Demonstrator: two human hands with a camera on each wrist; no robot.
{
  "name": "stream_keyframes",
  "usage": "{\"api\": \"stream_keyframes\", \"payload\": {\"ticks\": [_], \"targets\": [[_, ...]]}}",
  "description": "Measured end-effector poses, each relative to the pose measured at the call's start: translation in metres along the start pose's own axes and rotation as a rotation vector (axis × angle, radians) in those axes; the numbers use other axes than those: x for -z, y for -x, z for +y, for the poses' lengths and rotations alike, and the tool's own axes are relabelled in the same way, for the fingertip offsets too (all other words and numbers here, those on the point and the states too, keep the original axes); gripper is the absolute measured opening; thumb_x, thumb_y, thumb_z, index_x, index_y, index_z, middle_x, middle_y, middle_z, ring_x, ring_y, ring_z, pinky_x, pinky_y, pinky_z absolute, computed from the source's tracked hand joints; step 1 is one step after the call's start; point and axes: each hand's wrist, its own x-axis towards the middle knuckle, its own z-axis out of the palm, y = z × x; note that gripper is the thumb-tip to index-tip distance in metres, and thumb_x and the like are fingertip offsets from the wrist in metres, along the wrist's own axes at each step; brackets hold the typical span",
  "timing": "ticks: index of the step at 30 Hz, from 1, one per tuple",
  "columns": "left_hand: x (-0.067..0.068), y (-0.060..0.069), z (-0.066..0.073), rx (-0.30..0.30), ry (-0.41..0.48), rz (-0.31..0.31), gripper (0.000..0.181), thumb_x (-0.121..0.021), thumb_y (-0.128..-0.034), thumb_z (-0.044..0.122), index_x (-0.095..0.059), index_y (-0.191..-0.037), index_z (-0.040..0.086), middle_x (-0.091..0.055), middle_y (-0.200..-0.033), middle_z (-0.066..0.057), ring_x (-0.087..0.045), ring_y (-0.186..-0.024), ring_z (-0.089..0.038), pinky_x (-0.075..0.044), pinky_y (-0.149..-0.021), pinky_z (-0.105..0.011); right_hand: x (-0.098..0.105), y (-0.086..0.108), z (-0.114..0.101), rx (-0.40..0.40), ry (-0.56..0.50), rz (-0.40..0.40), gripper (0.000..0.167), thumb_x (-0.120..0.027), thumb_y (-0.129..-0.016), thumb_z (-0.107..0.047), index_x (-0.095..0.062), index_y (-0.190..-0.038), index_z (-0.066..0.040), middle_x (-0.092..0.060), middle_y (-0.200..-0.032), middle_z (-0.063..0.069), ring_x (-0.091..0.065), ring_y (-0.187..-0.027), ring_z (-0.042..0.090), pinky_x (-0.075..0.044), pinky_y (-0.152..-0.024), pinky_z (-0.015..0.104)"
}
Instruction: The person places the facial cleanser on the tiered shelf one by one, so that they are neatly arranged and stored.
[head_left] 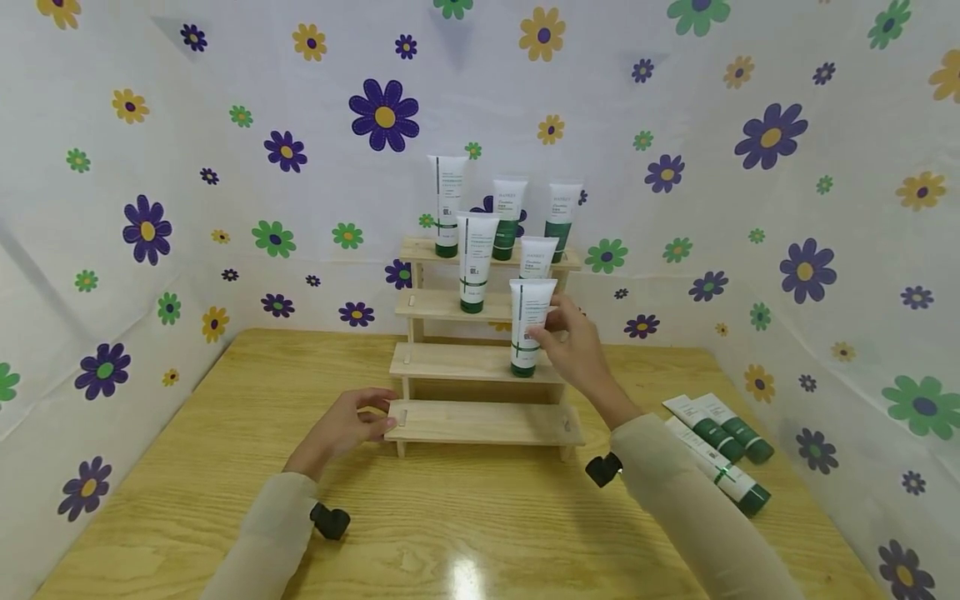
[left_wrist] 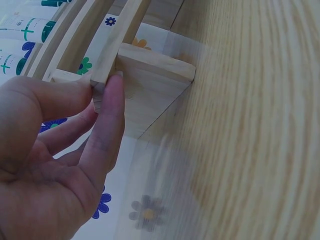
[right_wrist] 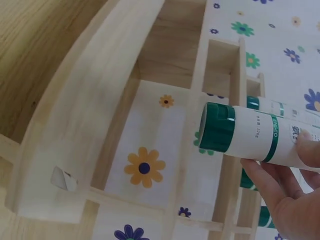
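My right hand holds a white tube with a green cap, cap down, at the right part of the second-lowest step of a wooden tiered stand. In the right wrist view, thumb and fingers grip the tube around its white body. Whether its cap touches the step I cannot tell. My left hand pinches the left end of the lowest step; in the left wrist view, its thumb and fingers close on the board's corner.
Three tubes stand on the top step, among them a tall one. Below them are a tube at left and another at right, partly hidden by the held one. Three tubes lie on the table at right. Flowered cloth hangs behind.
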Motion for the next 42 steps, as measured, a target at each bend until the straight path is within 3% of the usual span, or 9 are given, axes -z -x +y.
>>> {"api": "stream_keyframes", "payload": {"ticks": [8,15,24,42], "targets": [[-0.002,-0.001,-0.003,0.023,0.02,0.0,0.047,-0.068,-0.0993,0.007,-0.054,-0.145,0.001,-0.06,-0.131,-0.024,-0.071,-0.1,-0.02,-0.065,-0.083,-0.037,-0.018,-0.003,0.004,0.016,-0.015,0.03,0.043,-0.068,-0.1,-0.009,-0.051,-0.139,-0.005,-0.07,-0.115,0.022,-0.068,-0.103,0.035,-0.058,-0.097,0.049],[0.0,-0.002,-0.006,0.003,0.019,0.003,0.047,-0.068,-0.0992,0.006,-0.054,-0.144,0.0,-0.059,-0.13,-0.024,-0.071,-0.1,-0.02,-0.065,-0.083,-0.037,-0.027,-0.009,-0.001,0.038,-0.027,0.01,0.04,-0.068,-0.1,-0.011,-0.051,-0.136,-0.006,-0.07,-0.113,0.022,-0.067,-0.103,0.035,-0.054,-0.092,0.044],[0.0,-0.002,-0.005,-0.003,0.019,-0.004,0.048,-0.068,-0.0989,0.006,-0.054,-0.145,-0.001,-0.059,-0.13,-0.024,-0.071,-0.099,-0.02,-0.065,-0.083,-0.037,-0.042,-0.015,-0.006,0.041,-0.014,-0.011,0.041,-0.067,-0.1,-0.012,-0.049,-0.137,-0.005,-0.068,-0.118,0.023,-0.069,-0.107,0.038,-0.059,-0.095,0.051],[0.001,-0.002,-0.004,0.011,0.011,-0.008,0.05,-0.07,-0.0987,0.009,-0.053,-0.145,0.0,-0.059,-0.131,-0.024,-0.071,-0.1,-0.02,-0.065,-0.084,-0.036,-0.061,-0.02,-0.017,0.035,-0.03,-0.038,0.045,-0.065,-0.101,-0.012,-0.047,-0.143,-0.007,-0.067,-0.121,0.022,-0.067,-0.113,0.036,-0.058,-0.1,0.05]]}}
